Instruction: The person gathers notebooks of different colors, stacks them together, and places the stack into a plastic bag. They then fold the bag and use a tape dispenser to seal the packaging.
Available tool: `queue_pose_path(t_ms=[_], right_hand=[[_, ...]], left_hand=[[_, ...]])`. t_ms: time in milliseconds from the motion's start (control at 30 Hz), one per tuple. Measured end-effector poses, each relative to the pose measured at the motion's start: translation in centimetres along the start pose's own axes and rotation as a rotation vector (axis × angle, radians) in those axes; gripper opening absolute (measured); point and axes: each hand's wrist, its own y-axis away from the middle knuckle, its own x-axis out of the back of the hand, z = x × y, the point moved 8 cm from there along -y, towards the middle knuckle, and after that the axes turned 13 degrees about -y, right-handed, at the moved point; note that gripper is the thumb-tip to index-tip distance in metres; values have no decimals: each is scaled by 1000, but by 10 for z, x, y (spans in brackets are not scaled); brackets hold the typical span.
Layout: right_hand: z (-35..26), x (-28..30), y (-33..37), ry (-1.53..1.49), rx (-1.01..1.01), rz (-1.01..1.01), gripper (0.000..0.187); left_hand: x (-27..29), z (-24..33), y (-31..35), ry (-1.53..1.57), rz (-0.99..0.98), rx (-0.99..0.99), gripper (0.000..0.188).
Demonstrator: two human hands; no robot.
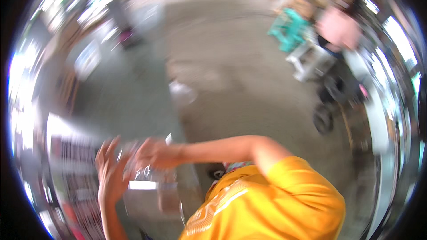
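At the lower left, my left hand (110,169) is raised with its fingers stretched and apart. Close beside it, my right hand (156,153) reaches across from the right with curled fingers. Shiny, see-through material (143,172), perhaps plastic film, shows around and just below the right fingers. Motion smears it, so its kind and whether the left hand touches it are unclear. Below both hands sits a brownish, box-like thing (153,200) with a bright white strip along its upper edge.
Stacked printed packages (75,182) stand left of my left hand. A whitish, bag-like thing (182,92) lies on the floor ahead. To the far right are a teal stool (288,29), a white stool (309,60), a person in pink (339,29) and dark wheels (323,119).
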Motion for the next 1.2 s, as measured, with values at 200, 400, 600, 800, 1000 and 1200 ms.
queue_pose_path(t_ms=[200,400,600,800,1000,1200], right_hand=[[9,7,8,-29,-197,-151,28],[2,-5,8,-20,-174,-179,23],[1,3,19,132,-172,-154,26],[6,-2,15,33,-228,-228,25],[8,-1,7,-35,-247,-226,24],[9,-1,15,-57,-237,-235,25]], left_hand=[[7,-12,-3,139,49,74,20],[5,3,-2,-59,-137,-6,32],[27,3,-12,133,37,1,29],[3,-41,-29,-50,16,206,19],[21,-13,3,13,-31,14,31],[-5,6,-15,-69,6,-59,8]])
